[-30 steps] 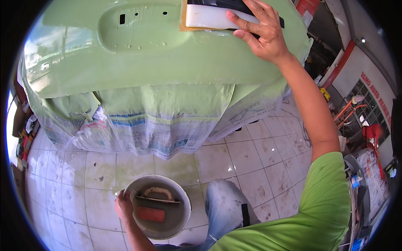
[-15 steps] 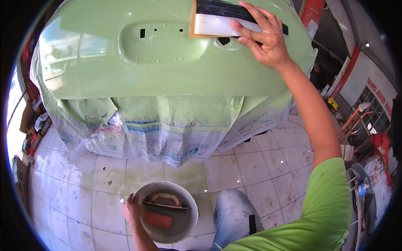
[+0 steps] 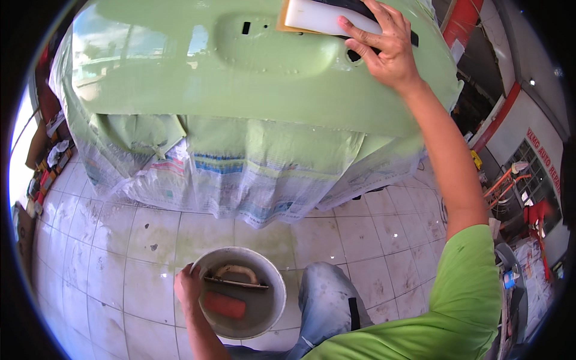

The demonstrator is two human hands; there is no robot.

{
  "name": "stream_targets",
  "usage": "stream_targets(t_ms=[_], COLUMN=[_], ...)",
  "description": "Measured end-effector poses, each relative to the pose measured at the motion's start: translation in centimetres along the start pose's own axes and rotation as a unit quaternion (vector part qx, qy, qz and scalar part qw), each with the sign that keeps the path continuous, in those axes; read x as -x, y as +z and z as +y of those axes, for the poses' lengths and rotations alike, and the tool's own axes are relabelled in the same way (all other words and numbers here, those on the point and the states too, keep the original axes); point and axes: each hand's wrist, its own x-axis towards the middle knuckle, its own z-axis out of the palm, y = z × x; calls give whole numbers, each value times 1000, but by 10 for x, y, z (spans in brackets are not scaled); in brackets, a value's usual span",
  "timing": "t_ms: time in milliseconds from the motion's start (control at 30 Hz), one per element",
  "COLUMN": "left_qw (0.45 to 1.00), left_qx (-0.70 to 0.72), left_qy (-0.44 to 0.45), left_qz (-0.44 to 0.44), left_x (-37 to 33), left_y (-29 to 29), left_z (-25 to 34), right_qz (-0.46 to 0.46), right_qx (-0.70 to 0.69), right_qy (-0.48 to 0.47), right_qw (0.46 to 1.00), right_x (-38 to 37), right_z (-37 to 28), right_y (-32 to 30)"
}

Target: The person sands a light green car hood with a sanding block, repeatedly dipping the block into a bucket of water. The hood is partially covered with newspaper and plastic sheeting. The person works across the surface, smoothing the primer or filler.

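Observation:
A sanding block (image 3: 321,17), white and black with a brown sheet along its underside, lies against the wet light-green car panel (image 3: 180,84). My right hand (image 3: 389,48) grips it from above at its right end, fingers spread across it. Below that hand a dark round hole (image 3: 353,56) shows in the panel, beside a shallow recess. Down on the floor, my left hand (image 3: 188,283) is closed on the left rim of a grey bucket (image 3: 279,303). In the bucket's murky water rest a flat board with a curved handle (image 3: 237,273) and a reddish block (image 3: 225,305).
Paint-dusted newspaper masking (image 3: 258,171) hangs below the panel. White floor tiles (image 3: 150,240) with stains spread underneath. My bent knee (image 3: 327,288) is right of the bucket. Cluttered gear with a red stand (image 3: 535,213) stands at far right; assorted items line the left.
The sanding block and my right hand have slid left along the panel relative to the round hole. The view has shifted a little. My left hand stays on the bucket rim.

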Motion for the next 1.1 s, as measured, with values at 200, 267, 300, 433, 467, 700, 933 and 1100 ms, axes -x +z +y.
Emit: stream_targets(t_ms=[200,267,300,433,467,700,933,1100], left_qw=[1000,998,998,999,998,995,996,995], left_qx=[23,49,59,42,49,82,76,74], left_qy=[8,12,13,-22,-26,-34,-41,-57], left_qz=[-16,-25,-24,4,7,-49,-34,-39], left_x=[-3,-5,-6,1,3,2,-1,0], left_y=[7,20,22,-16,-17,4,-11,-10], left_z=[8,13,13,-15,-16,22,-15,-17], right_qz=[63,94,81,33,17,30,-33,2], right_qx=[4,72,51,-50,-56,29,-54,6], right_qy=[-19,-9,-1,-53,-73,-65,-85,-78], right_qw=[998,993,995,997,996,997,994,997], right_x=[-154,-188,-183,-96,-95,-189,-70,-159], right_z=[-6,-32,-46,-110,-107,-80,-135,-96], right_y=[50,79,80,71,69,93,65,90])
